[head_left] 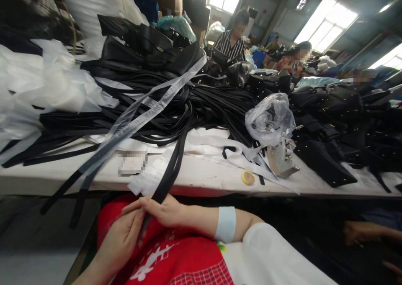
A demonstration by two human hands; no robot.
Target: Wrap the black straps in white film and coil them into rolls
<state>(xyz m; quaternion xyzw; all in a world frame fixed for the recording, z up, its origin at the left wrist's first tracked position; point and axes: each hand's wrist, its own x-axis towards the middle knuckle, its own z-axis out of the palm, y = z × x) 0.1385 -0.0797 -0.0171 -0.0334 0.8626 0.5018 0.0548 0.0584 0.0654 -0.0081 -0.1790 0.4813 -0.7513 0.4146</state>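
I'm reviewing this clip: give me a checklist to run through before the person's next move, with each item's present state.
1. Right hand gripping the black strap: ok, fingers closed around it.
2. Left hand gripping it too: cannot tell; it meets the right hand, and the contact is partly hidden.
3. Held strap's near end visible: cannot tell; the hands cover that stretch.
4. Held strap clear of the strap pile: not ok, it runs back into it.
5. Plastic-sleeved straps fully on the table: not ok, ends overhang the edge.
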